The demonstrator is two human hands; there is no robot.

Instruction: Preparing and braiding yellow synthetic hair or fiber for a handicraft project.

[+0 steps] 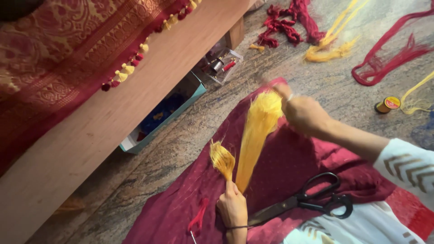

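The person wears a white sleeve (404, 169) with gold chevron marks and a thin wrist band (235, 227).

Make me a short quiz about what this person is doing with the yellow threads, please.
1. True or false: the left hand grips the lower end of the yellow thread bundle.
2. What lies on the maroon cloth to the right of that hand? A) a comb B) black scissors C) a ruler
3. Fill in: the right hand holds the bundle's ____ end.

Key: 1 true; 2 B; 3 upper.
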